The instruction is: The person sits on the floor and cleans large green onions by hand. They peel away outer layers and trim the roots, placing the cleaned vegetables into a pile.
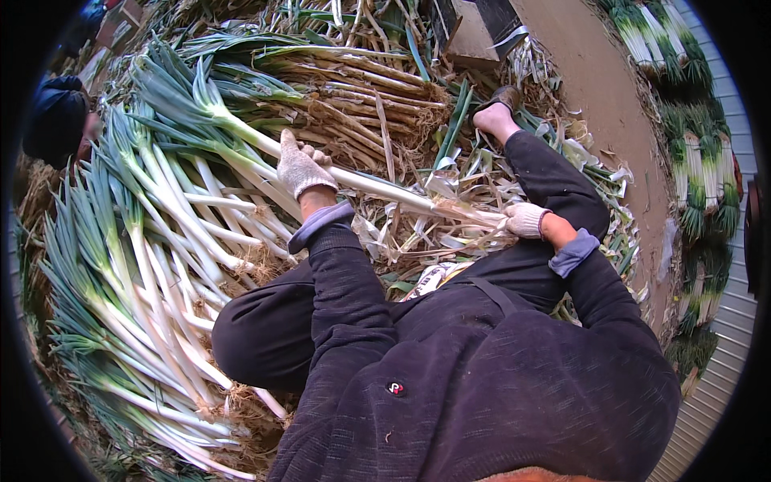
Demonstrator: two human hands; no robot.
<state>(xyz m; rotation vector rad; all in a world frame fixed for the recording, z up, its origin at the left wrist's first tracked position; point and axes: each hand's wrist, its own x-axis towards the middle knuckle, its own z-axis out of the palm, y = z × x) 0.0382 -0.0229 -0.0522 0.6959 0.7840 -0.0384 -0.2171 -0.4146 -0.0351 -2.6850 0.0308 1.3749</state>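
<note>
In a pale knitted glove, my left hand (pixel 304 164) grips the white stem of a long green onion (pixel 379 188) whose leaves point to the upper left. My right hand (pixel 525 220), gloved too, is closed on dry outer skins (pixel 476 214) at the stem's root end. The skins stretch between that end and my right fingers. To the left lies a large pile of white-stemmed green onions (pixel 162 301) with roots towards me. Beyond my left hand is a heap of unpeeled green onions (pixel 367 90) with brown, dry skins and tangled roots.
Peeled skins and leaf scraps (pixel 391 235) cover the ground between my legs. A wooden block (pixel 473 30) stands at the top. Tied green onion bundles (pixel 692 162) line the right side, past a bare dirt strip (pixel 608 114). Another person (pixel 57 120) is at the far left edge.
</note>
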